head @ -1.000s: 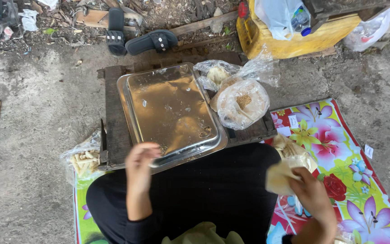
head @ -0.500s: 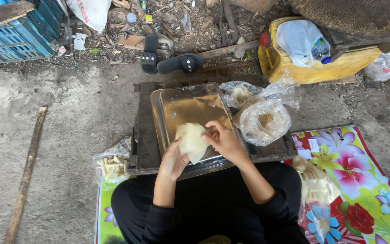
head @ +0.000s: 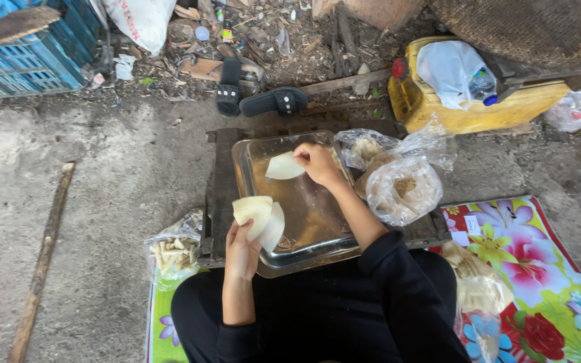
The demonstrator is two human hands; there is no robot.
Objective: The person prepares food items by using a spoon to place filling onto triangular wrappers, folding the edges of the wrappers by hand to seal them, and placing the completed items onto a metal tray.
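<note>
You sit on the ground with a shallow metal tray (head: pixel 304 232) on a low dark wooden stand (head: pixel 220 195) in front of your knees. Your left hand (head: pixel 242 250) is at the tray's near left corner, fingers closed around a small stack of pale, thin wrapper sheets (head: pixel 259 216) that fan out above the tray's edge. Your right hand (head: pixel 316 163) reaches to the tray's far end, fingertips pinching the edge of a single pale sheet (head: pixel 284 167) lying flat on the tray's wet bottom. Just right of the tray sits a clear bag of filling (head: pixel 403 189), with another clear bag (head: pixel 364 149) behind it. Left of the tray, on the ground, a plastic bag holds cut pale sticks (head: pixel 171 252). Beyond the tray's far end lie two black sandals (head: pixel 274 101).
</note>
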